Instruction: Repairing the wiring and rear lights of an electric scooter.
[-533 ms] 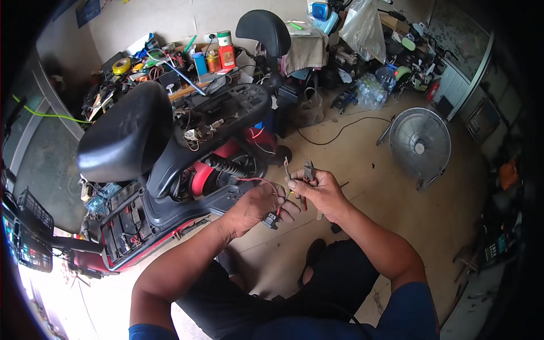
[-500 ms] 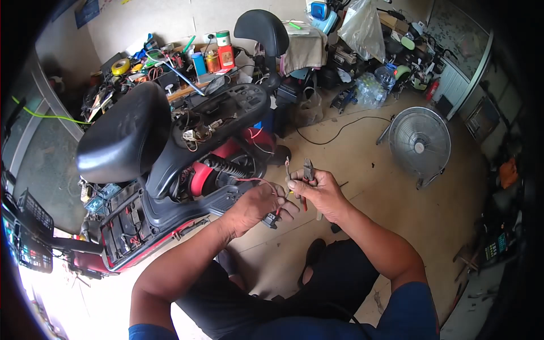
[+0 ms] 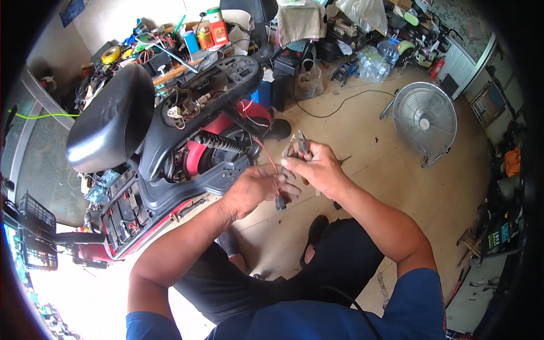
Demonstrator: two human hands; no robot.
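Observation:
My left hand (image 3: 255,190) is closed on a thin red wire (image 3: 267,152), fingertips partly hidden. A small black connector (image 3: 280,202) hangs below those fingers. Close beside it, my right hand (image 3: 318,169) grips cutting pliers (image 3: 303,144) with red handles, jaws pointing up and away. A short wire with a bare end (image 3: 292,146) stands between that thumb and the pliers. Both hands are in the air over the floor, to the right of a partly stripped red and black electric scooter (image 3: 170,147), whose seat is tipped up.
A silver floor fan (image 3: 425,119) stands at the right, a black cable (image 3: 340,110) running toward it. Behind the scooter, a bench holds tools, a yellow tape roll (image 3: 111,54) and cans. Clear plastic bags (image 3: 371,62) lie at the back.
The view has shifted slightly. The black connector now hangs lower and straighter from my left fingers, and the red wire stretches upward. My right hand still holds the pliers.

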